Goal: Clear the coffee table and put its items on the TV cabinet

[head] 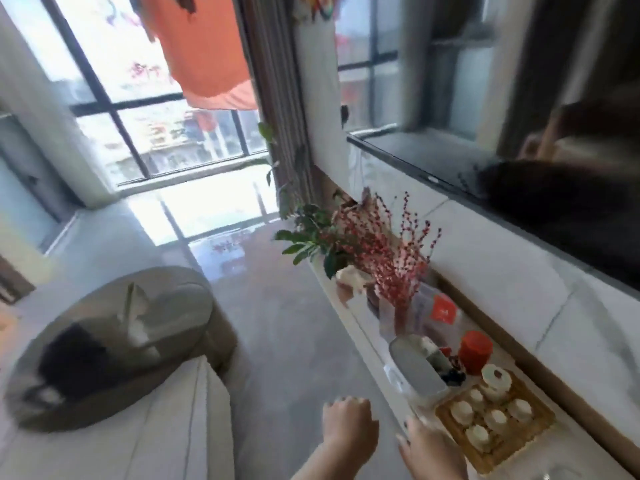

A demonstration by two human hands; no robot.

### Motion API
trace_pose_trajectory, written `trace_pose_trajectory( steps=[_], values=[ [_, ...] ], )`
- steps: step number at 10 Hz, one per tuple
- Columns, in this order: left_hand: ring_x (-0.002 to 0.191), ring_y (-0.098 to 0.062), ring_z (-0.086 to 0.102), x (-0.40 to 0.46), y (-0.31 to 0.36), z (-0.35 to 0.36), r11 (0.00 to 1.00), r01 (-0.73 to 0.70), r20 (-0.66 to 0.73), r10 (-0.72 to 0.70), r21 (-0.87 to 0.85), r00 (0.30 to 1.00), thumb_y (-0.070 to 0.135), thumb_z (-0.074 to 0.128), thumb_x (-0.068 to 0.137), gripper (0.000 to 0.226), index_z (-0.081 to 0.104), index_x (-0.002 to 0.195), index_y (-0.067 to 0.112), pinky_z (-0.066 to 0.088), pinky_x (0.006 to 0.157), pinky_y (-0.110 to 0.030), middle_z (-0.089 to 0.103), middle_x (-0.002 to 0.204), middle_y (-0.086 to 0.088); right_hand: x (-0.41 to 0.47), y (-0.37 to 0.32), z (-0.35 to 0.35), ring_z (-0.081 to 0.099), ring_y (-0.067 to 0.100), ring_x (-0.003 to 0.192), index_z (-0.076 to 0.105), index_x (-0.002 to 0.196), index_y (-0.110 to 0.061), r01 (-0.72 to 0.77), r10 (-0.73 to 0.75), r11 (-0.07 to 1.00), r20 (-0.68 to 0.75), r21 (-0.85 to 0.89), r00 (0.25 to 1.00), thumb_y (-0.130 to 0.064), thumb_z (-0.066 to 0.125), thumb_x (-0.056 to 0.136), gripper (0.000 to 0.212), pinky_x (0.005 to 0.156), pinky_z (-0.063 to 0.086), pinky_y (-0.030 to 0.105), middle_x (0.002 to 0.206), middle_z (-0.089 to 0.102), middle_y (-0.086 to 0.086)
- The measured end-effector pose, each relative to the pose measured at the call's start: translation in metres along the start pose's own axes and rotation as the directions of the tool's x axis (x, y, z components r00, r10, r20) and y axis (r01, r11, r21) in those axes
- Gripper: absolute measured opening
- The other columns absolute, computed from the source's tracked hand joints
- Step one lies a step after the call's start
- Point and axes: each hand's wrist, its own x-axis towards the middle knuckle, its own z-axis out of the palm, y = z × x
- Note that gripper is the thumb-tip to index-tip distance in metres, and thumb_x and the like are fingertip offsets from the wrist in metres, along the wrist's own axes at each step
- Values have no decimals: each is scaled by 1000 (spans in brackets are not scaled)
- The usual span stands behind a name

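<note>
The frame is blurred by motion. A wooden tea tray (540, 427) with several small white cups stands on the white TV cabinet (349, 303) at the lower right. Beside it are a white box (412, 368), a red-lidded jar (475, 351) and a packet with an orange label (441, 311). My left hand (348, 426) hovers over the floor with fingers curled, holding nothing. My right hand (427, 445) is spread at the cabinet's front edge, just left of the tea tray, with nothing in it. The round coffee table (114, 344) at the lower left bears a dark object and crumpled white paper.
A vase of red berry branches (391, 258) and a leafy plant (308, 233) stand further along the cabinet. The TV screen (519, 168) hangs above it. A pale sofa arm (166, 427) lies at the lower left. Bare floor runs between table and cabinet toward the window.
</note>
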Motion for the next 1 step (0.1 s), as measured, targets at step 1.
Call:
trace_pose_trajectory(
  steps=[1],
  values=[
    [120,-29,51,-9,-36,-35,998,30,-76,-34,-60,997,32,46,90,34,58,116,15,35,100,-39,60,124,-12,8,-67,-19,46,17,129,41,136,-25,116,-119,983,-14,-140,993,-40,39,96,43,102,39,29,143,45,-3]
  ],
)
